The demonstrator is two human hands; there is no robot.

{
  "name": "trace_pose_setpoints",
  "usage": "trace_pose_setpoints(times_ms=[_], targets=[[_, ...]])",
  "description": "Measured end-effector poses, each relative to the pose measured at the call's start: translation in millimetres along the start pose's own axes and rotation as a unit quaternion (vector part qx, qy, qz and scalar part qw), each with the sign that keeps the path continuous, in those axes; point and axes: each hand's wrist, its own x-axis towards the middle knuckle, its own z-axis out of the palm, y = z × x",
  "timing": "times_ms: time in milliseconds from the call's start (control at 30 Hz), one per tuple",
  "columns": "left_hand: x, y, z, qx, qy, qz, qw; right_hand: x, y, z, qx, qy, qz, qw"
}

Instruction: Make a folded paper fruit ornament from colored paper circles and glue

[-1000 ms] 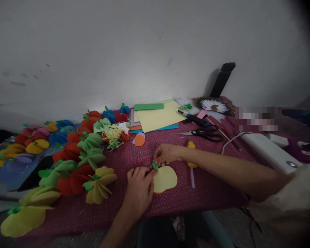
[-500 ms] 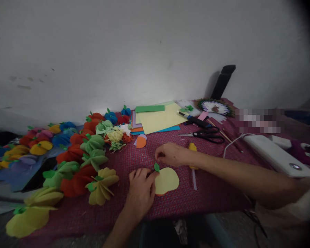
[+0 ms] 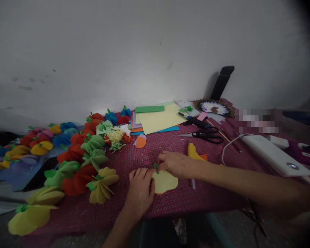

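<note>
A pale yellow, apple-shaped paper cutout (image 3: 165, 183) with an orange layer showing at its lower edge lies flat on the checked cloth. At its top is a small green paper leaf (image 3: 155, 166). My left hand (image 3: 141, 189) rests at the cutout's left side, fingers bent, gripping its edge and reaching up to the leaf. Coming from the right, my right hand (image 3: 174, 164) is closed with its fingertips at the leaf and the cutout's top. The fingertips partly hide the leaf. Behind the right wrist is a yellow glue gun (image 3: 193, 151).
Folded paper fruits (image 3: 94, 141) crowd the left side. Paper sheets (image 3: 160, 119), black scissors (image 3: 205, 135) and a blue-black cutter (image 3: 196, 120) lie at the back. An orange paper piece (image 3: 141, 141) sits nearer. A white power bank (image 3: 276, 155) with a cable is at right.
My right hand has come down and left onto the leaf and the top of the cutout. The glue gun shows more behind the wrist. My left hand has barely moved.
</note>
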Motion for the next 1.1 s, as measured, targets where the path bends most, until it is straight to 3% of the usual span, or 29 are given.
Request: trace_pose_setpoints(times_ms=[467,633,833,967,1100], targets=[[-1,0,0.6,0.009,0.001,0.004,1.0,2,-3,7,-0.031,0.009,-0.042,0.999],[-1,1,-1.6,0.007,-0.001,0.006,1.0,2,-9,-12,0.007,0.008,-0.022,1.0],[-2,1,-0.7,0.006,0.003,0.009,1.0,-31,-15,-45,0.124,0.156,0.076,0.977],[-3,3,-1.6,0.014,0.007,0.017,1.0,-54,-21,-34,0.139,0.151,0.113,0.972],[-4,5,-4.7,0.021,0.01,0.027,0.999,-60,-29,-17,0.155,0.14,0.127,0.97]])
